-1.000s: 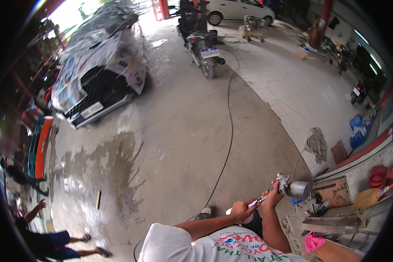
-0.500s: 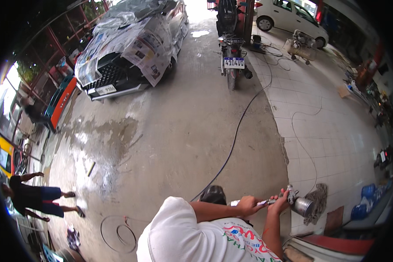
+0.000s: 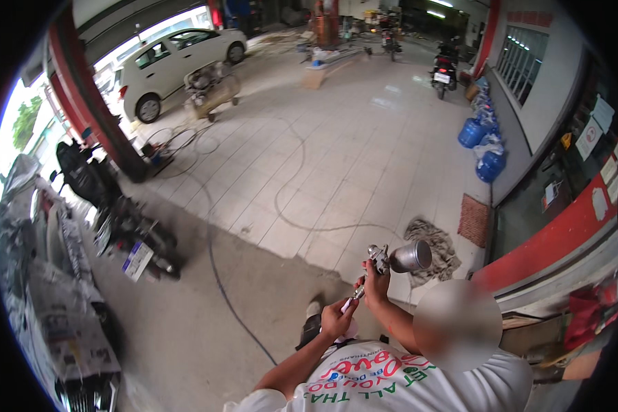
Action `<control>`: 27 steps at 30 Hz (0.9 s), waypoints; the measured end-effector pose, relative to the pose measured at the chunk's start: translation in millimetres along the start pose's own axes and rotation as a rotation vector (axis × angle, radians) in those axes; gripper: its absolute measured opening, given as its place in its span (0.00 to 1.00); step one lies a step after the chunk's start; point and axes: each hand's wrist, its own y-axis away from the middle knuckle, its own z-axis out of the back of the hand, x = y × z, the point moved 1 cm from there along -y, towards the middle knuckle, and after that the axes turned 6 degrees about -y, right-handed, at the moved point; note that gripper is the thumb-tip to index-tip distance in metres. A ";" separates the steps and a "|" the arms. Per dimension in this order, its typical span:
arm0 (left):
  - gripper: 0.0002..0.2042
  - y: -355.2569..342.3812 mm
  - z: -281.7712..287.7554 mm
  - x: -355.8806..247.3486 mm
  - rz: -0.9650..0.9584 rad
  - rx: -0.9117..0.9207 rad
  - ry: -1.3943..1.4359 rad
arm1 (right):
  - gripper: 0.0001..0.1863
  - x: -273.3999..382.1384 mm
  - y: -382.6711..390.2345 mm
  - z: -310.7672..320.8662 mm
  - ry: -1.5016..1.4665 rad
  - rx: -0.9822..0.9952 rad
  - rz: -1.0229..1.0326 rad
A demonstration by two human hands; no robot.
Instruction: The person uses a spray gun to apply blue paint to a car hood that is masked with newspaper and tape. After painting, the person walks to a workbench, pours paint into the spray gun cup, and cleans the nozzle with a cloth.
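My right hand [image 3: 375, 286] grips the handle of a spray gun [image 3: 378, 257], fingers wrapped round it. A silver paint cup [image 3: 412, 256] is fixed to the gun and lies tilted to the right. Below it, my left hand [image 3: 336, 320] is closed round the metal air fitting [image 3: 358, 292] at the lower end of the gun's handle. Something white shows by the left fingers, too covered to make out. A dark air hose [image 3: 221, 281] runs across the floor and passes out of sight behind my left arm.
A crumpled grey rag [image 3: 436, 257] and a reddish-brown mat [image 3: 473, 220] lie ahead right. Blue water jugs [image 3: 472, 132] line the wall. At left stand a motorcycle [image 3: 137, 240] and a paper-covered car [image 3: 55, 302]. An air compressor [image 3: 213, 89] stands near a white car [image 3: 178, 60].
My view has swung to the right, so the covered car and motorcycle now sit at the left edge. Both hands keep their hold on the spray gun and its fitting.
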 end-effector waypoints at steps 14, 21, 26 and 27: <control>0.19 -512.1 -135.6 -183.4 -0.288 0.411 -0.163 | 0.15 150.8 -489.9 -5.9 -0.204 -0.425 0.142; 0.21 -753.9 -175.5 -324.3 -0.136 0.354 -0.179 | 0.19 276.0 -752.6 -71.2 -0.082 -0.261 0.067; 0.24 -929.7 -185.0 -363.2 -0.066 0.115 -0.084 | 0.22 322.0 -932.2 -167.0 0.005 -0.009 0.085; 0.25 -972.3 -190.6 -371.4 -0.019 0.111 -0.069 | 0.23 329.5 -975.3 -180.4 0.051 0.040 0.099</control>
